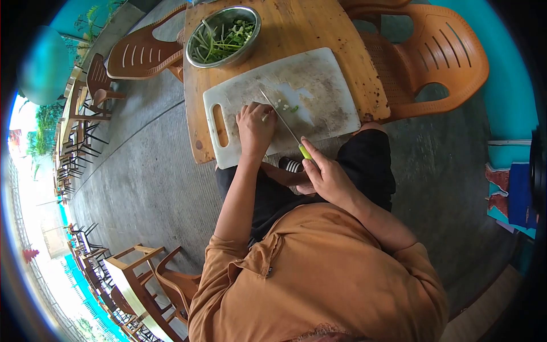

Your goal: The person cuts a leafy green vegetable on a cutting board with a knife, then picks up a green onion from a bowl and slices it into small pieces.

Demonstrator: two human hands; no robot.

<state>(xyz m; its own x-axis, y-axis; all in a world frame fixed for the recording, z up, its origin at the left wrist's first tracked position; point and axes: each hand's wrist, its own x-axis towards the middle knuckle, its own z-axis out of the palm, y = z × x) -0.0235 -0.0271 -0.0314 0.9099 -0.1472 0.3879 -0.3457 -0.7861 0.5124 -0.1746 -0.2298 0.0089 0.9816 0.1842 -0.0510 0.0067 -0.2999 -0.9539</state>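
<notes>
My right hand [329, 178] is wrapped round the green handle of a knife [289, 126], whose thin blade points up and left over the cutting board. On the left part of the board, my left hand [256, 126] has its fingers curled down beside the blade, around a small piece of green onion [265, 117] that is mostly hidden. A few chopped green bits [286, 106] lie just right of the blade. The white cutting board [330, 85] has a worn, stained surface and a handle slot at its left end.
A metal bowl [254, 45] of cut green stalks stands behind the board on the wooden table [296, 25]. Orange plastic chairs flank the table, one at the right [450, 51] and one at the left [145, 51]. More tables and chairs line the far left.
</notes>
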